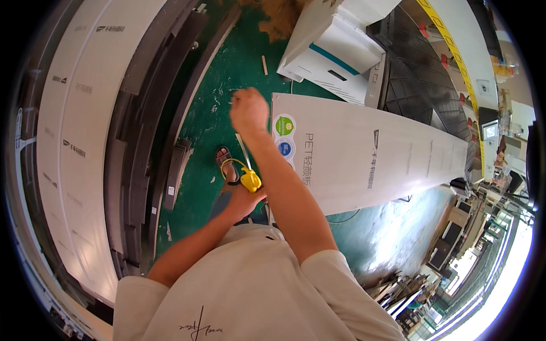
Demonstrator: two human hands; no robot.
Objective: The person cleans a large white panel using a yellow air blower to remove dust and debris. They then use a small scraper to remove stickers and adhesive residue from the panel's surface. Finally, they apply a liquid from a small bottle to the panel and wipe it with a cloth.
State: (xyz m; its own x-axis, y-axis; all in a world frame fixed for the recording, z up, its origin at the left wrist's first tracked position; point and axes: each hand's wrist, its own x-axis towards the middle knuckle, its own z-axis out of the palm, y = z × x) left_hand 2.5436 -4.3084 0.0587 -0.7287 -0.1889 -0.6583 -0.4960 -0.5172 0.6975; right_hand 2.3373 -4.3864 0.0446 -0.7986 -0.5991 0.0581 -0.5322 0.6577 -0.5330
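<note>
Left hand (pixel 245 203) low by the end of the pale board (pixel 341 153); its fingers were closed around a yellow tape measure (pixel 250 180). Pale blade (pixel 244 149) was out, running toward the right hand (pixel 250 111). Right fingers were curled in near the board's corner; could not tell whether they gripped anything. Sandaled foot (pixel 225 154) stood on the green floor (pixel 196 207) beside the tape measure.

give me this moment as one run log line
left hand: holding yellow rounded tape measure, pale blade extended | right hand: near pale rectangular board, grip unclear
</note>
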